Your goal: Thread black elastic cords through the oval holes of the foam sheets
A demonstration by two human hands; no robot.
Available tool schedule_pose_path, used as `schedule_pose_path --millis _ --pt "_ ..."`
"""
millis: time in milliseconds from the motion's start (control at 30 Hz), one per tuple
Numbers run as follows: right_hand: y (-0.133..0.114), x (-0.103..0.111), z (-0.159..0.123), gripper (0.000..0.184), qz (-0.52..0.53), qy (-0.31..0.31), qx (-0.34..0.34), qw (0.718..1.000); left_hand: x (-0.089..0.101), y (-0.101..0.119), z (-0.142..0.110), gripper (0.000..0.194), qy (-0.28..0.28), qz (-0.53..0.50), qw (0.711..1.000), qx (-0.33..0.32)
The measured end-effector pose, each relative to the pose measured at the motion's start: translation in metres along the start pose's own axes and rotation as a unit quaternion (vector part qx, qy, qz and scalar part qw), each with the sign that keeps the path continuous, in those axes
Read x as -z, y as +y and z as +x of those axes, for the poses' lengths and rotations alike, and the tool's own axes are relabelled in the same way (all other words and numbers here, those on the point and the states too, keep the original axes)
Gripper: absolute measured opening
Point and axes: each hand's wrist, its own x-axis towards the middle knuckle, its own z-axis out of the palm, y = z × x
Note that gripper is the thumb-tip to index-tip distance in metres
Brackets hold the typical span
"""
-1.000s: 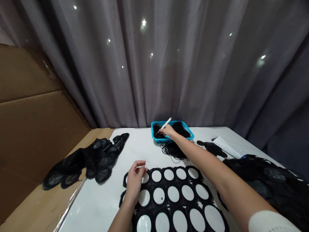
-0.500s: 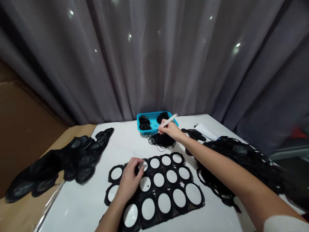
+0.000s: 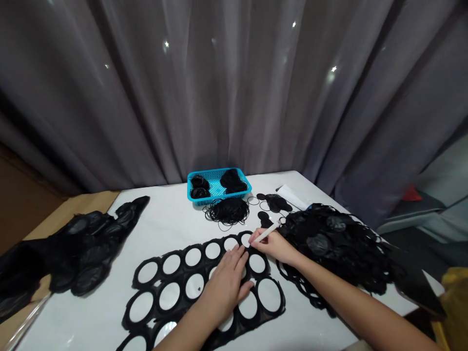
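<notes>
A black sheet with rows of large round holes [image 3: 185, 304] lies on the white table. My left hand [image 3: 227, 280] rests flat on it, fingers stretched out over the right-hand part of the upper rows. In my right hand [image 3: 272, 245] is a slim white pen-like tool [image 3: 266, 231], gripped like a pencil. Its tip points down at the sheet's far right corner, beside the last hole of the back row; whether it touches is hidden by my fingers. The fingertips of both hands are close together there.
Behind the sheet stands a blue basket [image 3: 219, 171] holding black rings and discs. A tangle of thin black rings [image 3: 227, 211] lies before it. Black cut sheets are heaped at right [image 3: 336, 243] and left [image 3: 87, 248]. White paper [image 3: 292, 196] and loose black discs [image 3: 276, 203] lie behind.
My right hand came back from near the basket to the sheet's far right corner, still holding the white tool. My left hand moved right and flattened on the sheet. The view shifted right.
</notes>
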Motion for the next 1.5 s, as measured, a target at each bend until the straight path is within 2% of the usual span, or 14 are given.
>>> schedule_pose_path --millis 133,333,433,533,633,700,833,867,933,1033,1100,1167,1267,1500 --pt "0.004 -0.004 0.0 0.011 -0.009 0.013 0.022 1.0 -0.01 -0.005 0.0 0.061 0.005 0.045 0.999 -0.022" --pt "0.007 -0.006 0.001 0.01 -0.067 0.033 0.062 0.995 -0.011 -0.007 -0.005 0.063 0.009 0.112 0.993 -0.039" --pt "0.005 -0.007 -0.005 0.012 -0.107 0.024 0.105 0.988 -0.011 -0.005 -0.005 0.064 0.012 0.125 0.991 -0.044" --pt "-0.003 -0.011 -0.013 0.008 -0.223 -0.014 0.182 0.958 -0.012 -0.005 -0.005 0.066 0.018 0.124 0.991 -0.047" --pt "-0.014 -0.01 -0.01 0.014 -0.395 -0.045 0.196 0.897 -0.013 -0.006 -0.006 0.067 0.019 0.112 0.993 -0.046" --pt "-0.02 0.002 0.003 0.014 -0.476 -0.002 0.141 0.868 -0.013 -0.007 -0.006 0.065 0.016 0.107 0.993 -0.042" --pt "-0.025 0.048 0.032 0.017 -0.513 0.188 0.019 0.837 -0.009 -0.007 -0.005 0.062 0.004 0.103 0.994 -0.042" --pt "-0.025 0.058 0.034 0.015 -0.493 0.221 0.012 0.841 -0.007 -0.007 -0.005 0.062 0.003 0.101 0.994 -0.044" --pt "-0.025 0.068 0.031 0.012 -0.419 0.236 0.023 0.876 -0.003 -0.004 -0.004 0.061 0.005 0.101 0.994 -0.048" --pt "-0.026 0.054 0.006 0.016 -0.266 0.146 0.047 0.952 0.003 0.002 -0.007 0.057 0.0 0.107 0.993 -0.058" --pt "-0.027 0.032 -0.018 0.017 -0.186 0.073 0.046 0.979 0.004 0.005 -0.011 0.054 -0.018 0.115 0.991 -0.071" --pt "-0.026 0.009 -0.041 0.015 -0.142 0.036 0.038 0.988 0.001 0.007 -0.016 0.053 -0.034 0.125 0.988 -0.083" --pt "-0.02 -0.014 -0.065 0.012 -0.11 0.035 0.021 0.993 -0.006 0.006 -0.022 0.058 -0.036 0.139 0.986 -0.088" --pt "-0.012 -0.023 -0.077 0.009 -0.074 0.055 -0.002 0.996 -0.013 0.007 -0.023 0.06 -0.031 0.144 0.986 -0.075"
